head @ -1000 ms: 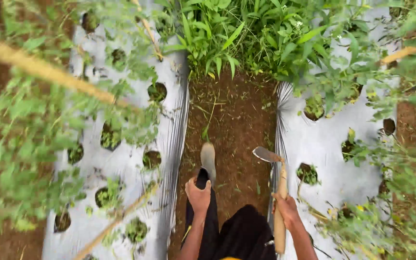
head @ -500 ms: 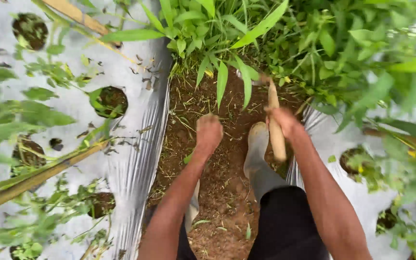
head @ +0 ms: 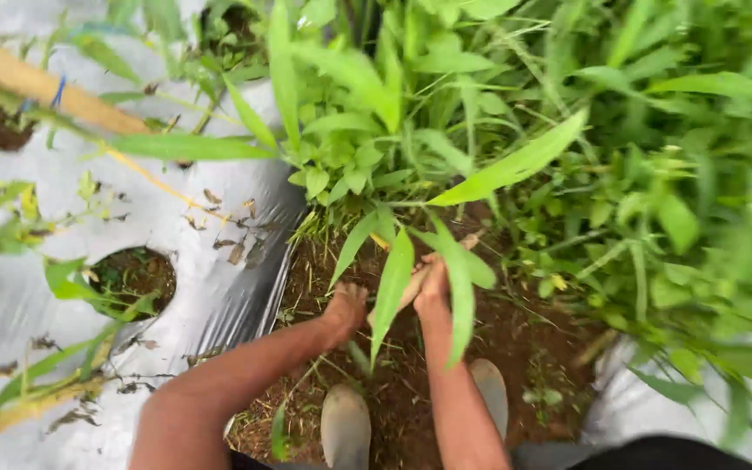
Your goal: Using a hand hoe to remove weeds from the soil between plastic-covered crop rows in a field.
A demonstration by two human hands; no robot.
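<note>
The left hand (head: 347,306) is low over the strip of bare soil (head: 411,392) between the two sheets of silver plastic mulch (head: 219,261), its fingers curled down at the base of the weeds; whether it pinches a stem or only presses against the ground cannot be told, since leaves hide the fingertips. Just beside it, the right hand (head: 433,292) is wrapped around the wooden handle (head: 409,292) of a tool, which slants up into the growth so that its head is hidden among the leaves. Long green blades of the weeds (head: 393,287) hang in front of both hands and cover part of each. The thick clump of grass and broad-leaved plants (head: 480,130) fills the furrow directly ahead and spreads over the right side. Two grey boots (head: 345,426) stand on the soil below the forearms, one under each arm. To the left, a round hole (head: 132,274) in the mulch holds a small plant, and a bamboo stake (head: 36,83) runs slantwise across the upper left corner.
</note>
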